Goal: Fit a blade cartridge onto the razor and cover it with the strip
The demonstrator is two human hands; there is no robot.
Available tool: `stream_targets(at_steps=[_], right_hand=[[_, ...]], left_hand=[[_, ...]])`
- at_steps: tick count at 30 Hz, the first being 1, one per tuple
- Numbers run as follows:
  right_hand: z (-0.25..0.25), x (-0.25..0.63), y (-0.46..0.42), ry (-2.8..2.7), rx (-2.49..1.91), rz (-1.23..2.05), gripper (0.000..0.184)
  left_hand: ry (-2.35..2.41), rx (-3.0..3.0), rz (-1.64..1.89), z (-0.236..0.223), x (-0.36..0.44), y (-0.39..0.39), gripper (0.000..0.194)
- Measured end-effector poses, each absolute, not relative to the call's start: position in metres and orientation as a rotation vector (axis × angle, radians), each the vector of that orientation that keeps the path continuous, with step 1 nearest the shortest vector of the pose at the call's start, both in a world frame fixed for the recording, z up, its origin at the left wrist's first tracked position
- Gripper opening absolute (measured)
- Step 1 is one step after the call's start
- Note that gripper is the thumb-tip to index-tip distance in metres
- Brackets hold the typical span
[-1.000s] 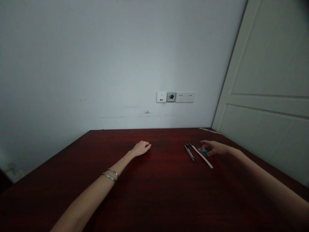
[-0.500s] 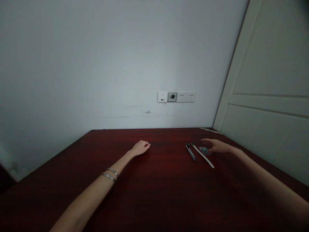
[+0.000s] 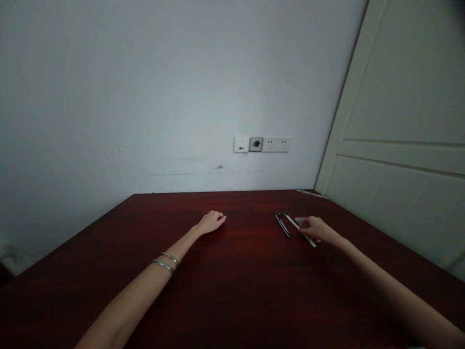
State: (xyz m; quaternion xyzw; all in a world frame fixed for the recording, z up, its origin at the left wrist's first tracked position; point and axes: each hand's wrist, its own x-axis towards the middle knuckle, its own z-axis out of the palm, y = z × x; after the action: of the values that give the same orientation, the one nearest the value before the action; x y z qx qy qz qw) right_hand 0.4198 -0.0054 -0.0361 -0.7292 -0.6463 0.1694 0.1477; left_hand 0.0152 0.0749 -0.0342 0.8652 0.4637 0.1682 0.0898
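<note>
My left hand [image 3: 212, 222] lies palm down on the dark red table [image 3: 232, 281], fingers loosely bent, holding nothing; two bracelets [image 3: 166, 262] circle that forearm. My right hand [image 3: 315, 228] reaches to the right side of the table, its fingers curled with the tips pinched on a long white pen [image 3: 290, 220] that lies slantwise. A dark pen [image 3: 282, 225] lies just left of it, parallel, untouched. A small clear object seen earlier beside the white pen is hidden under the right hand.
A white wall stands behind the table with a row of sockets [image 3: 261, 144]. A pale panelled door [image 3: 399, 145] runs along the table's right edge. A thin light strip [image 3: 311, 193] lies at the far right corner.
My right hand has moved left from the small clear object onto the white pen and closed its fingers there. The left hand has not moved. The view shifted slightly.
</note>
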Motion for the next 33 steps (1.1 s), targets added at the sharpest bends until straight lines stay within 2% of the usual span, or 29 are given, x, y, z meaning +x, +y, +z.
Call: stream_targets(at_steps=[6,12,18,25,33], right_hand=[[-0.038,0.412,-0.009,-1.783,-2.108,0.484,0.013],[-0.033,0.406,-0.015,-1.8,-2.124,0.459,0.02],[-0.012,0.398,-0.015,-1.787,-2.14,0.069,0.034],[0.0,0.332,0.007,-1.881,-1.996,-0.087,0.035],[-0.035,0.259,0.029,-2.182,-1.635,-0.022,0.036]], left_hand=[[1.39,2.571,0.495,-0.028,0.02,0.068,0.039],[1.391,2.565,0.482,-0.027,0.019,0.063,0.039],[1.509,2.541,0.503,-0.033,0.01,0.063,0.036],[1.539,2.646,0.627,-0.05,-0.007,0.063,0.03],[1.613,2.609,0.598,-0.067,-0.017,0.055,0.041]])
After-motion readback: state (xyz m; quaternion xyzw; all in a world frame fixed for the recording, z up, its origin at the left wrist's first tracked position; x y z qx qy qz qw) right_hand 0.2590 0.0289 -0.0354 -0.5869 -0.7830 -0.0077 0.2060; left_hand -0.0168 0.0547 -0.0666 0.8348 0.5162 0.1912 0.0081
